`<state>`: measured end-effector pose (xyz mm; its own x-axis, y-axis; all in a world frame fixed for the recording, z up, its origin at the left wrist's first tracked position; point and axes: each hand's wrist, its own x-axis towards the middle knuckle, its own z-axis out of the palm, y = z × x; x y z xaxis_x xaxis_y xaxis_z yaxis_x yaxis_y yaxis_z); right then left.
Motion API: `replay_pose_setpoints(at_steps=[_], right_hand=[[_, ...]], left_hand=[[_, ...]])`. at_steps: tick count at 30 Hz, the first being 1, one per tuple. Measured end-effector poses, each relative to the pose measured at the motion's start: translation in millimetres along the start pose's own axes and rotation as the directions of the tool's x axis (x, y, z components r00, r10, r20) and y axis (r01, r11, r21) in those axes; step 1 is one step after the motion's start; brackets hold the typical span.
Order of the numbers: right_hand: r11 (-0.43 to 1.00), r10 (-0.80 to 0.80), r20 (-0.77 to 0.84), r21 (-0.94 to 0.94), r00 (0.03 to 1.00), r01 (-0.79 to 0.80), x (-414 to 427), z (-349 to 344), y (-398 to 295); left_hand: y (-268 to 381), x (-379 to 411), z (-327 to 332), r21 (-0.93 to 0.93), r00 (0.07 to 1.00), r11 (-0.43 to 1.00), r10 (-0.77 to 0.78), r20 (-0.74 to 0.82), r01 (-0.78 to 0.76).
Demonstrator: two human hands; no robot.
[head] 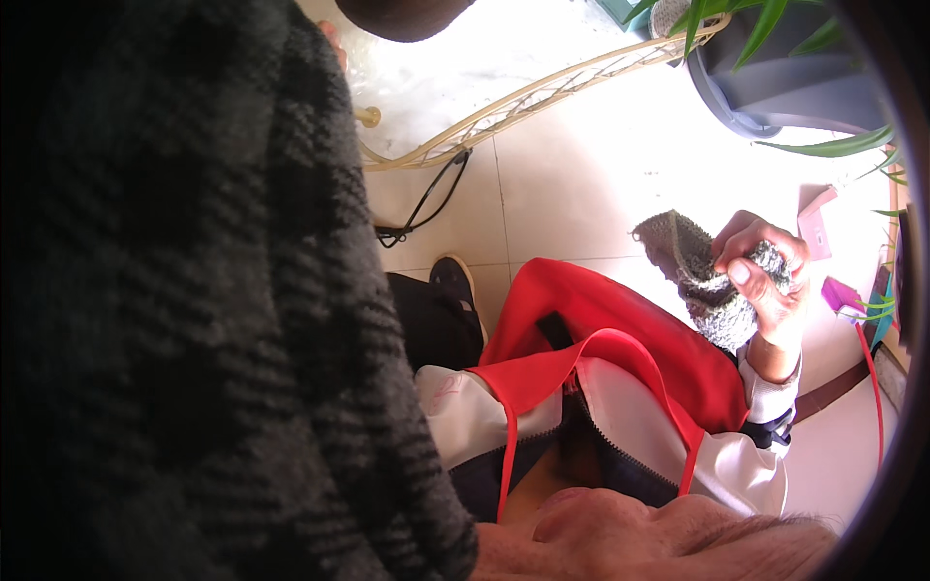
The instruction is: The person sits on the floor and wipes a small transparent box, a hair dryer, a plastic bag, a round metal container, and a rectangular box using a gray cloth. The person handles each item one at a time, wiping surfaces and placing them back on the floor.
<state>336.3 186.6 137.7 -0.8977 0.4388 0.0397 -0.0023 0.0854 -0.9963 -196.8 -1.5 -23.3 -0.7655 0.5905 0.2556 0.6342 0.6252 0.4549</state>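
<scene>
My right hand [763,272] is closed around a mottled grey, coarse knitted cloth [676,243]. Part of the cloth bulges between thumb and fingers; the rest hangs to the left and below, above a red apron [603,312]. A few fingertips [333,40] show at the top, past the edge of a large dark plaid fabric [218,290]; whose they are and what they touch cannot be told. That fabric hides the whole left side of the view.
Light floor tiles [559,189] lie ahead, partly overexposed. A cream lattice-edged rail [538,91] crosses the top, with a black cable [436,196] below. A grey plant pot [792,80], a pink box [817,225] and a red cord [872,392] are at right. A dark shoe [458,290] stands near the middle.
</scene>
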Motion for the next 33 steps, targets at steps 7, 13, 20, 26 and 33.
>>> replay_pose_setpoints(at_steps=[7, 13, 20, 26, 33], right_hand=[[0.996, -0.059, -0.012, 0.073, 0.998, 0.059, -1.1, -2.0, 5.3], [0.983, 0.184, 0.015, -0.021, 0.983, -0.183, -4.3, -15.2, 0.1], [0.929, 0.247, -0.084, 0.303, 0.966, -0.211, 1.7, -14.6, 55.2], [0.912, 0.354, -0.115, 0.262, 0.928, -0.315, 3.0, -22.9, 67.6], [0.920, 0.350, -0.517, 0.345, 0.781, -0.185, -15.1, -56.6, 68.5]], left_hand=[[33.0, -4.6, 26.3, -0.809, 0.955, 0.510, -0.113, 0.275, 0.293], [95.4, -32.0, 53.5, -0.796, 0.842, 0.329, 0.005, 0.539, 0.508], [181.7, -91.7, 47.1, -0.707, 0.683, 0.158, 0.183, 0.707, 0.690], [259.3, -126.4, 38.0, -0.530, 0.475, 0.180, 0.273, 0.837, 0.829], [254.4, -112.9, 28.4, -0.520, 0.421, 0.281, 0.344, 0.839, 0.806]])
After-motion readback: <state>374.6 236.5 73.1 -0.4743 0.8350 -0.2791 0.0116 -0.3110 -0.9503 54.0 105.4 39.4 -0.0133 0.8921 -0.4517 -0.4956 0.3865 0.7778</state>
